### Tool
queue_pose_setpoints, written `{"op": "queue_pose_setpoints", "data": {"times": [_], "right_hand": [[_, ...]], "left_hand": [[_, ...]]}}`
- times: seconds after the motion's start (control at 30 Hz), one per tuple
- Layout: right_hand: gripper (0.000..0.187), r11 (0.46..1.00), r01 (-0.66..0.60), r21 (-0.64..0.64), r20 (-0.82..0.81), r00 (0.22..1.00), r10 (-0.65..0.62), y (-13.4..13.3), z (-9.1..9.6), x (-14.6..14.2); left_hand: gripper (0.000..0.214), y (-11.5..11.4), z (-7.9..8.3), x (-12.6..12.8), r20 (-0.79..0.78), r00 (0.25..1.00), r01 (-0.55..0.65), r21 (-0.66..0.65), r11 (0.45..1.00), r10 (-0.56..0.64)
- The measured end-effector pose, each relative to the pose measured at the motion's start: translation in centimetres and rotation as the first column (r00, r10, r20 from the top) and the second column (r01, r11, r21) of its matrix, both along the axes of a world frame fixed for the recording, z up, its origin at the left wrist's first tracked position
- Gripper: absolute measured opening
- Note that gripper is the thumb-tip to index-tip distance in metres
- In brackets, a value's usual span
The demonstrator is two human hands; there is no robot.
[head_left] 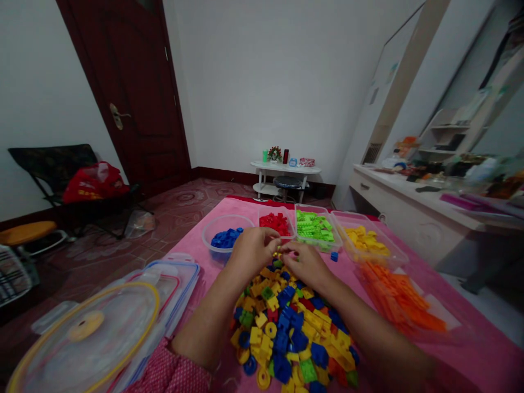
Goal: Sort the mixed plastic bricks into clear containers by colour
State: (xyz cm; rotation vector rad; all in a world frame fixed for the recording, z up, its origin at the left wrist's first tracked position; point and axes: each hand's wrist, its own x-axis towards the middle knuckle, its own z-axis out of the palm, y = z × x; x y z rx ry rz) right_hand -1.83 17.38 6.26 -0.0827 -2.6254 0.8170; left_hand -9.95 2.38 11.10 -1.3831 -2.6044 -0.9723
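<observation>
My left hand [257, 248] and my right hand [306, 263] meet at the far edge of a heap of mixed toy building bricks [286, 322]. The fingers of both hands are pinched together, almost touching. Bits of yellow show around the fingertips, but what they hold is too small to make out. The heap mixes yellow, blue, green, red and orange pieces, some of them ring-shaped. Just beyond my hands stand a round tub of blue bricks [226, 238], a box of red bricks [275, 222] and a box of green bricks [315, 225].
At the right are a box of yellow bricks [367, 240] and a box of orange bricks [403, 297]. One blue brick [334, 256] lies alone on the pink tablecloth [237, 206]. Stacked clear lids [106, 333] lie at the left. A white dresser [413, 207] stands to the right.
</observation>
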Motion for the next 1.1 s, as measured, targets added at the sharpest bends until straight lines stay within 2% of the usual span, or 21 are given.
{"op": "queue_pose_setpoints", "data": {"times": [0.07, 0.13, 0.23, 0.37, 0.47, 0.63, 0.77, 0.93, 1.0, 1.1], "right_hand": [[0.026, 0.995, -0.083, 0.055, 0.009, 0.997, 0.082, -1.3, 0.1, -1.6], [0.03, 0.987, -0.126, 0.103, 0.058, 0.991, 0.12, -2.4, -0.2, -3.2], [0.042, 0.983, -0.131, 0.13, 0.114, 0.987, 0.117, -3.6, -1.0, -5.3], [0.052, 0.984, -0.109, 0.144, 0.16, 0.983, 0.085, -4.2, -2.0, -6.6], [0.049, 0.981, -0.087, 0.175, 0.19, 0.98, 0.053, -4.4, -2.2, -6.8], [0.03, 0.965, -0.06, 0.257, 0.244, 0.97, -0.005, -4.5, -2.3, -6.7], [0.023, 0.952, -0.125, 0.279, 0.298, 0.954, 0.038, -4.3, -2.3, -5.8], [0.022, 0.941, -0.217, 0.259, 0.323, 0.938, 0.128, -2.9, -0.9, -3.4], [0.025, 0.948, -0.188, 0.257, 0.271, 0.956, 0.116, -1.9, -0.5, -2.7], [0.028, 0.964, -0.077, 0.256, 0.167, 0.985, 0.034, -0.4, -0.7, -2.3]], "left_hand": [[0.033, -0.8, 0.3, -0.8, -0.146, 0.971, -0.194, -0.019, 0.981, 0.189], [0.041, -1.6, 0.1, -1.7, -0.253, 0.932, -0.296, -0.112, 0.949, 0.26], [0.037, -2.4, -0.7, -3.0, -0.255, 0.92, -0.364, -0.282, 0.888, 0.297], [0.032, -2.4, -1.4, -3.7, -0.197, 0.902, -0.431, -0.327, 0.841, 0.385], [0.032, -2.2, -1.4, -3.7, -0.19, 0.901, -0.433, -0.328, 0.84, 0.39], [0.034, -2.2, -1.3, -3.6, -0.19, 0.894, -0.447, -0.298, 0.843, 0.407], [0.034, -2.2, -1.2, -3.5, -0.148, 0.909, -0.416, -0.277, 0.866, 0.39], [0.029, -1.3, -1.4, -2.6, -0.123, 0.941, -0.337, -0.254, 0.907, 0.315], [0.026, -0.9, -1.7, -2.2, -0.134, 0.948, -0.315, -0.254, 0.914, 0.289], [0.023, -0.5, -2.0, -1.8, -0.167, 0.95, -0.299, -0.243, 0.923, 0.263]]}}
